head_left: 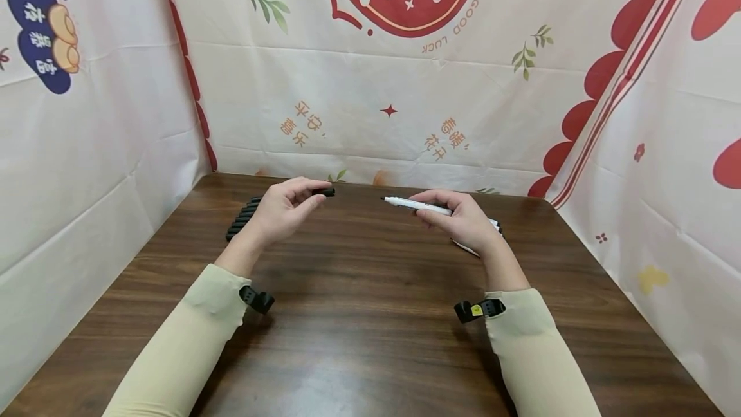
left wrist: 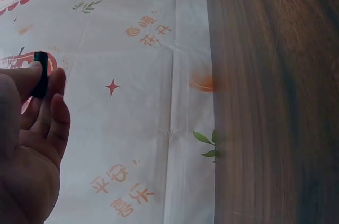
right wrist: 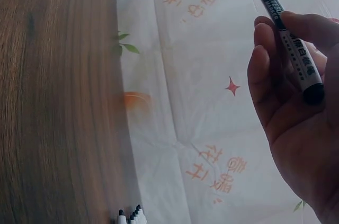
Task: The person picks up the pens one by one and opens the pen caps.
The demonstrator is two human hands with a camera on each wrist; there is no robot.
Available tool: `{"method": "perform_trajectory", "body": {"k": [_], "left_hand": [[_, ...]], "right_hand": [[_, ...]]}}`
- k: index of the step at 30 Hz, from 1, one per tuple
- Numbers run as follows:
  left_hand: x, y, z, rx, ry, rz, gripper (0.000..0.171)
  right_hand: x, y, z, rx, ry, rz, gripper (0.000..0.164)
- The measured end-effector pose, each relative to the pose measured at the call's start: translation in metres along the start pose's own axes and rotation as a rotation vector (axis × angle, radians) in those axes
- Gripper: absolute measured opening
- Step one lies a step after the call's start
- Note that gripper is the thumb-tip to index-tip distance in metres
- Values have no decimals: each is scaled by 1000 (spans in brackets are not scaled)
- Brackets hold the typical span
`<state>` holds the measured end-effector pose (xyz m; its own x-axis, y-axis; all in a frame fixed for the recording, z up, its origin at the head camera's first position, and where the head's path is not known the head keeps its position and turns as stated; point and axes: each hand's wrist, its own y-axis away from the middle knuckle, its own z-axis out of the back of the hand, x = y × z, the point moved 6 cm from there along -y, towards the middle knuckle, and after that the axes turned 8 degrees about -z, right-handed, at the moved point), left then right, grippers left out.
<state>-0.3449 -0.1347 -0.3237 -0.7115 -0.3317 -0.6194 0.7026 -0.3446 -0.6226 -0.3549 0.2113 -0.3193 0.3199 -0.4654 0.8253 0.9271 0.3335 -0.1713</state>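
Note:
My left hand pinches a small black marker cap between thumb and fingers. The cap stands nearly upright in the left wrist view. Across a gap to the right, my right hand holds a white whiteboard marker, its bare black tip pointing left towards the cap. Black lettering runs along the barrel of this marker in the right wrist view. Cap and marker are apart, both held above the wooden table.
Several black cap-like pieces lie in a row at the table's left, partly behind my left hand. More white markers with black tips lie at the right, mostly hidden by my right hand. A printed cloth hangs around the table.

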Motion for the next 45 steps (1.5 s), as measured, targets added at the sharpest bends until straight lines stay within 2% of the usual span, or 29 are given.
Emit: {"method": "perform_trajectory", "body": {"k": [4,11,16,27,36,45], "left_hand": [[4,1,3,12,-22,43,28],[13,-4,10,55,-118,-14,26],[24,-6,17,84,-188,11,25],[66,-2,33,134,-315,102,25],[104,-3,48,265,-478,242,26],[129,-12,55,360,-620,297,26]], "right_hand": [[-6,-2,-1,-15,21,-18,25],[-18,-5,11,-103,159,-14,27],[-29,-14,17,-112,232,-81,31],[-59,-32,17,-50,293,-221,33],[-81,-47,15,-70,415,-274,31],[-95,-63,17,-124,537,-356,28]]}}
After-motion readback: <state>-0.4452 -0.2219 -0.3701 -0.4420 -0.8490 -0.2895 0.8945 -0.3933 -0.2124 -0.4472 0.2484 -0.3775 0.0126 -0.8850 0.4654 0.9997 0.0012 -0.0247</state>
